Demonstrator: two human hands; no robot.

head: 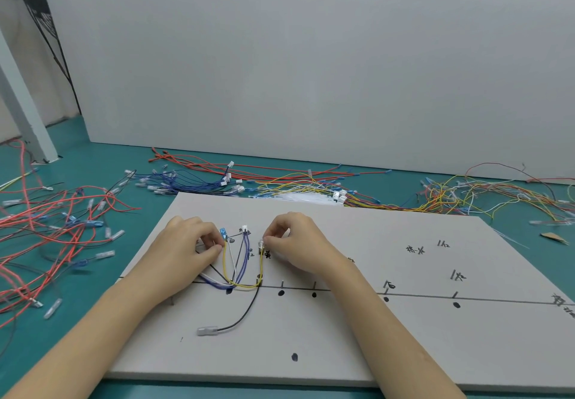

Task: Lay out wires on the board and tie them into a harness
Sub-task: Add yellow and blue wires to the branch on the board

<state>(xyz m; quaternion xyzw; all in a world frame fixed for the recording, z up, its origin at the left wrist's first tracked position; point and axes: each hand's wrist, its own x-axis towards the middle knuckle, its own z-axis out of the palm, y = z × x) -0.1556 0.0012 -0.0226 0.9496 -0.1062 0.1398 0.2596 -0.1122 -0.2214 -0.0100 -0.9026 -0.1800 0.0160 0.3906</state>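
Note:
A grey board (389, 330) with black drawn lines, dots and labels lies in front of me. On it a yellow wire (245, 285) loops down from one end to the other. My left hand (186, 243) pinches its end by a blue terminal (222, 232). My right hand (295, 240) pinches the other end at a small white connector (261, 244). White (232, 261), blue (245, 258) and black (242, 314) wires lie along the same route; the black one ends in a clear-sleeved terminal (203, 331).
The board sits on a teal table (93, 156). Red and black loose wires (56, 227) spread at the left. Blue, red and yellow wire bundles (280, 180) lie behind the board, more mixed wires (482, 196) at the back right. A white wall panel (311, 56) stands behind.

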